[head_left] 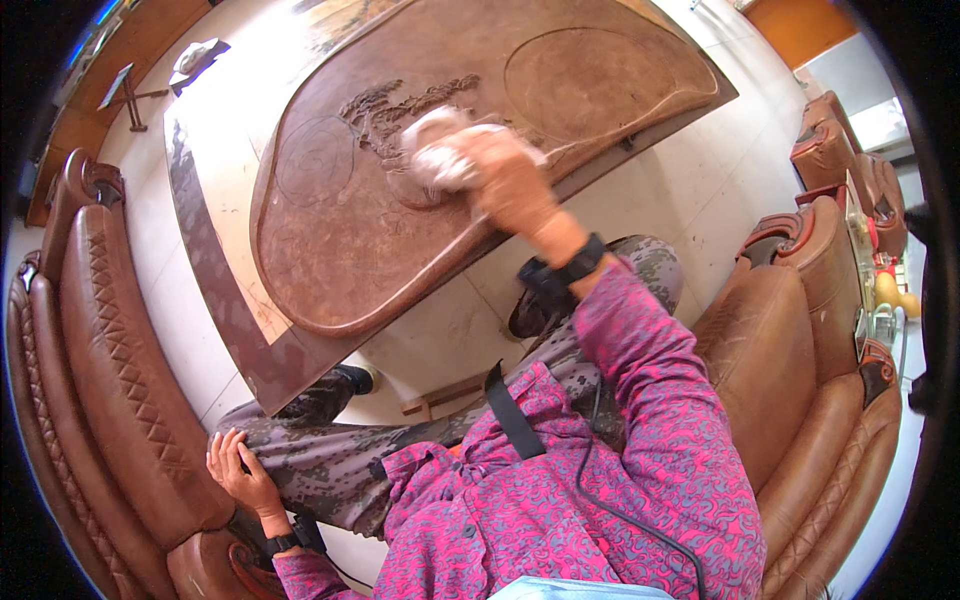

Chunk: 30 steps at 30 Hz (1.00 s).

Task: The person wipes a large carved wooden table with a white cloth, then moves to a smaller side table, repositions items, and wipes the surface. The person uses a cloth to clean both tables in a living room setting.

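Observation:
My right hand [514, 180] grips a crumpled whitish cloth [442, 161] and presses it on a carved brown wooden tea tray [360, 255]. Motion blurs the hand and cloth. Dark relief carving [435, 94] shows just beyond the cloth, which covers part of it. A large oval outline [592, 82] is cut into the tray's right side, and a fainter ring pattern [315, 157] marks its left. My left hand [244, 472] rests on my left knee in camouflage trousers [330, 465], holding nothing, its fingers slightly apart.
The tray lies on a low table with a dark border [270, 371]. Brown leather sofas stand to the left [120, 337] and right [757, 337]. A pale stone on a dark base [196, 60] sits past the table's far left. A black cable [600, 487] runs down my shirt.

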Available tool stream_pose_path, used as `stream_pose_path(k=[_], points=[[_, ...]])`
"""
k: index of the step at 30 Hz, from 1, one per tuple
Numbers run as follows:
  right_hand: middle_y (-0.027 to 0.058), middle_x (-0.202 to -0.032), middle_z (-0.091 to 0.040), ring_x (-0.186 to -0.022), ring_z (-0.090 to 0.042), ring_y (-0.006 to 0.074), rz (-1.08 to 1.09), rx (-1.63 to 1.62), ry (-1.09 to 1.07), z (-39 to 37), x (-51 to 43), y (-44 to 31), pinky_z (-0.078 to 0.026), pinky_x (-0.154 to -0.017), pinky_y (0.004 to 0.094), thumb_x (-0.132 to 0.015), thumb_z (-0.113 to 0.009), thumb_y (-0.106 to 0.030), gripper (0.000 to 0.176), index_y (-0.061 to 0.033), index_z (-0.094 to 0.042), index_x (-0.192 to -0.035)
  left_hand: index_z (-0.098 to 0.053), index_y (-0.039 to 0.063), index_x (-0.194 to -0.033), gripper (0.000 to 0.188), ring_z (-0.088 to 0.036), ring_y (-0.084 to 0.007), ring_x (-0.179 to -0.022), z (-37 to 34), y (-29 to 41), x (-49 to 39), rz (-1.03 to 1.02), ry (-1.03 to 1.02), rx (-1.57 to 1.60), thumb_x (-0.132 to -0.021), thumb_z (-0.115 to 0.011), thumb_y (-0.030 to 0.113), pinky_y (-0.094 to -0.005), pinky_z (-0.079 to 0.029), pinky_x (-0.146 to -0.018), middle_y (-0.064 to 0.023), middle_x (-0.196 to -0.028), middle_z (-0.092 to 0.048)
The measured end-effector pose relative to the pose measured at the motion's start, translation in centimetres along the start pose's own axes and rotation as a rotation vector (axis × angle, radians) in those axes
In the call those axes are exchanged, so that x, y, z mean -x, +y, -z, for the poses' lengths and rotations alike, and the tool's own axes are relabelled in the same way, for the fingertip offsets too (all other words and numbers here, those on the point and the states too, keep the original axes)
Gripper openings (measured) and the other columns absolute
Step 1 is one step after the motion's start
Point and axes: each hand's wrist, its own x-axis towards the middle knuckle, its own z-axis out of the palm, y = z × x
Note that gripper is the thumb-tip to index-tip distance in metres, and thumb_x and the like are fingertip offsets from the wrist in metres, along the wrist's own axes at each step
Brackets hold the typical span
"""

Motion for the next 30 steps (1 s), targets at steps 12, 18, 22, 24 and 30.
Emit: stream_pose_path(k=[12, 18, 22, 24, 30], points=[[0.0229, -0.099, -0.07, -0.096, -0.065, 0.0412, -0.257, 0.134, 0.016, 1.7, 0.6, 3.4, -0.05, -0.088, 0.0504, -0.078, -0.061, -0.006, 0.035, -0.0015, -0.07, -0.112, -0.073, 0.006, -0.108, 0.023, -0.057, -0.0291, -0.128, -0.2, -0.2, -0.2, 0.022, -0.002, 0.008, -0.099, -0.053, 0.015, -0.0476, -0.031, -0.118, -0.0077, -0.119, -0.072], [0.0083, -0.106, -0.069, -0.101, -0.065, 0.0304, 0.157, -0.273, -0.157, -5.6, 1.3, -14.8, -0.053, -0.089, 0.0445, -0.078, -0.065, -0.014, 0.028, -0.0169, -0.073, -0.105, -0.072, 0.007, -0.107, 0.022, -0.056, -0.0287, -0.13, 0.0, -0.1, -0.7, -0.009, -0.011, 0.005, -0.098, -0.054, 0.016, -0.0477, -0.03, -0.118, -0.006, -0.12, -0.071], [0.0077, -0.113, -0.07, -0.104, -0.064, 0.0303, 0.182, -0.278, -0.222, -5.0, 1.0, -15.8, -0.052, -0.093, 0.0448, -0.08, -0.064, -0.016, 0.032, -0.0167, -0.071, -0.112, -0.072, 0.007, -0.107, 0.022, -0.056, -0.0285, -0.13, 0.0, 0.1, -0.6, 0.0, -0.014, 0.014, -0.099, -0.053, 0.015, -0.0477, -0.03, -0.119, -0.0058, -0.12, -0.071], [0.0082, -0.112, -0.07, -0.105, -0.065, 0.0291, 0.191, -0.138, -0.213, -3.9, 0.7, -12.6, -0.053, -0.09, 0.0449, -0.08, -0.064, -0.015, 0.031, -0.0146, -0.072, -0.111, -0.072, 0.007, -0.106, 0.021, -0.057, -0.0282, -0.129, 0.1, 0.1, -0.3, 0.003, 0.002, 0.015, -0.099, -0.053, 0.014, -0.0475, -0.03, -0.119, -0.0057, -0.119, -0.071], [0.0176, -0.108, -0.073, -0.104, -0.067, 0.0372, -0.263, 0.181, -0.02, 1.2, -1.7, 3.1, -0.051, -0.096, 0.0463, -0.08, -0.065, -0.007, 0.031, -0.0063, -0.073, -0.109, -0.072, 0.007, -0.105, 0.02, -0.058, -0.0273, -0.128, 0.2, 0.2, -0.2, 0.022, 0.006, 0.014, -0.099, -0.054, 0.014, -0.0473, -0.03, -0.119, -0.0053, -0.118, -0.072]])
